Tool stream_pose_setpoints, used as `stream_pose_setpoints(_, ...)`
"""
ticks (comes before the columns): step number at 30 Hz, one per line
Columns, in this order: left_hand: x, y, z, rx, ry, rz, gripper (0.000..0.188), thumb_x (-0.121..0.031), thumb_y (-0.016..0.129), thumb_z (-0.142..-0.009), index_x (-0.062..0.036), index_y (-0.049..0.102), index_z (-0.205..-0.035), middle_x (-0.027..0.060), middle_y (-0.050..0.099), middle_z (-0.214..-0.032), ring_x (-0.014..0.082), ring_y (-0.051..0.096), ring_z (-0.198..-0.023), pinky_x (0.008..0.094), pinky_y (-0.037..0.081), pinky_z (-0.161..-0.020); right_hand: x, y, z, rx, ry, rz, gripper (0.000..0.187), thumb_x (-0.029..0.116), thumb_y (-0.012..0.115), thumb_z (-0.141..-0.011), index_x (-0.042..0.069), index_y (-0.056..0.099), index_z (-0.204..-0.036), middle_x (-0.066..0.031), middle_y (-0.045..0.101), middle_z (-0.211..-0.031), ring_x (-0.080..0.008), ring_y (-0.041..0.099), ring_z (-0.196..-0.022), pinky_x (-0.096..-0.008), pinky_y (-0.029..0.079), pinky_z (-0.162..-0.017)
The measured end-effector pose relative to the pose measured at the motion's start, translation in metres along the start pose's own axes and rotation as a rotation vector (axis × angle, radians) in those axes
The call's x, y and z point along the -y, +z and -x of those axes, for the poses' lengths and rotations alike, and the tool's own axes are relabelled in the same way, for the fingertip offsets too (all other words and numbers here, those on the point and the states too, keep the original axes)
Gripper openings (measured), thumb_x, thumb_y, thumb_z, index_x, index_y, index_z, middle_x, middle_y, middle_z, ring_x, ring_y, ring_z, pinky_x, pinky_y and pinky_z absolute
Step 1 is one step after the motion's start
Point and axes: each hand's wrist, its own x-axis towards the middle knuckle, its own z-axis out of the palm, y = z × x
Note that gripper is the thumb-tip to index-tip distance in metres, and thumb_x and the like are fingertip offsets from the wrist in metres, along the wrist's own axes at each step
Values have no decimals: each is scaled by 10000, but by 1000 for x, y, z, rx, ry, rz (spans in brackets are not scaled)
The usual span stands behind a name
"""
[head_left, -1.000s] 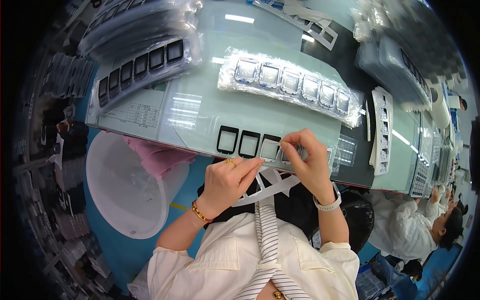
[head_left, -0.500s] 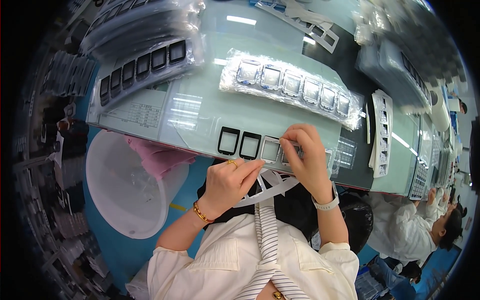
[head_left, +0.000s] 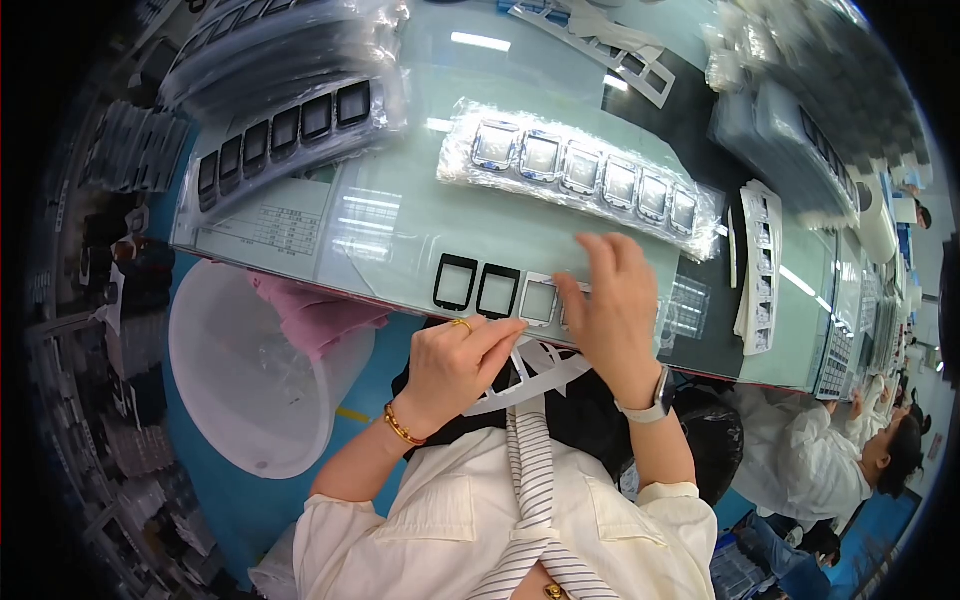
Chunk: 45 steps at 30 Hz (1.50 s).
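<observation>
A row of small rectangular frames lies along the near table edge: two black frames (head_left: pixel 456 283) at the left, then a white-looking frame (head_left: pixel 540 299) and others partly hidden under my right hand. My left hand (head_left: pixel 455 358) is closed at the table edge, thumb and forefinger pressed together by the lower left corner of that white frame; whatever they hold is hidden. Over the row, my right hand (head_left: pixel 615 310) has thumb and fingers apart, with nothing visible between them. Below the edge, a white cut-out strip (head_left: pixel 550 380) lies over my lap, beside my left hand.
Beyond the row lies a clear plastic tray (head_left: pixel 460 170) with several silvery frames. Trays of black frames (head_left: pixel 285 127) are stacked at the left, more plastic stacks (head_left: pixel 780 140) at the right. A white bin (head_left: pixel 250 400) with pink cloth stands below left. A co-worker (head_left: pixel 830 460) sits at right.
My right hand has opened and lifted slightly, its thumb and fingers spreading from a pinch over the row. The left hand stays in place.
</observation>
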Motion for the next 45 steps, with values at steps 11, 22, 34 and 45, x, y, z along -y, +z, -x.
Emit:
stream_pose_setpoints(11,-8,-23,7,118,-125,630,374,-137,866,-860,-29,756,-1200,74,781,-927,119,680,-700,253,504,-626,17,-40,44,481,4,-583,269,-13,725,-867,43,688,-1127,-107,669,-887,-287,653,-803,-375,519,-724)
stream_pose_setpoints(22,-2,-40,8,93,-68,300,95,-37,820,-847,-30,784,-934,75,720,-804,199,662,-694,306,501,-614,13,-42,38,550,-31,-463,137,31,738,-872,36,734,-1009,-101,680,-924,-291,637,-869,-390,523,-743)
stream_pose_setpoints(34,-1,-39,10,118,-71,270,55,-94,795,-879,-59,767,-912,71,686,-783,248,633,-678,349,480,-610,36,-26,27,389,-158,-478,209,35,799,-810,66,689,-984,-97,655,-1059,-296,620,-924,-411,491,-817)
stream_pose_setpoints(45,26,-28,26,219,-255,59,119,-158,739,-926,-44,774,-914,104,694,-779,316,672,-738,416,529,-683,47,-45,11,353,1,-686,111,-79,684,-901,-4,637,-968,-97,655,-902,-239,617,-802,-312,501,-740)
